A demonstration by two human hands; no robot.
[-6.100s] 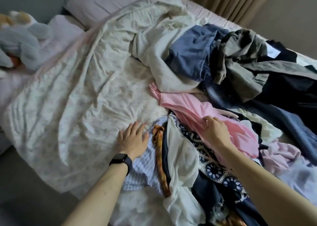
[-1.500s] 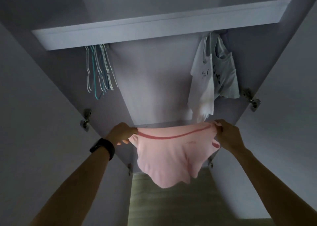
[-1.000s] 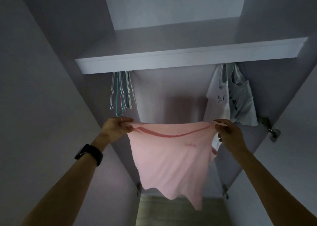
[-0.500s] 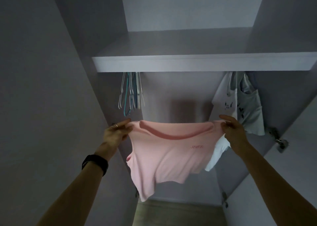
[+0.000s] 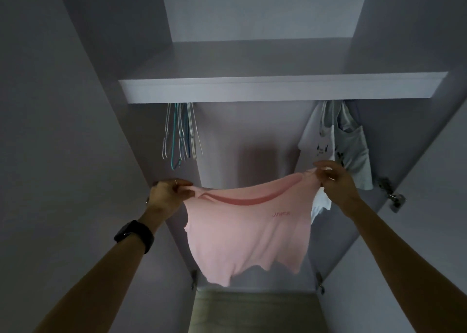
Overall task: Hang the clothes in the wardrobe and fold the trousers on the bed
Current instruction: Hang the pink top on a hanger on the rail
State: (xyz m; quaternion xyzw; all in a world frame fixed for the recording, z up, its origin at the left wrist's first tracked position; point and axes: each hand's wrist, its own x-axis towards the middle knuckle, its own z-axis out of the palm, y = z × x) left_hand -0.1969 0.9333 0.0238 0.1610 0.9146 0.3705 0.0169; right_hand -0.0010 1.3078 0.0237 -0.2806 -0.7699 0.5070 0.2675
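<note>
Head view: pink top (image 5: 249, 229) stretched between left hand (image 5: 168, 196) and right hand (image 5: 336, 181), both pinching its shoulders.

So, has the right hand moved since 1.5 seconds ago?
Yes. The right hand rose: then it was below the hanging grey tee's hem, now it is level with it.

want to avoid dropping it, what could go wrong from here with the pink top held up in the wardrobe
1. Both the left hand and right hand pinch the pink short-sleeved top by its shoulders; freeing one for a hanger may let it sag or slip.
2. The thin white and teal hangers hang bunched together, so pulling one could snag the others.
</note>
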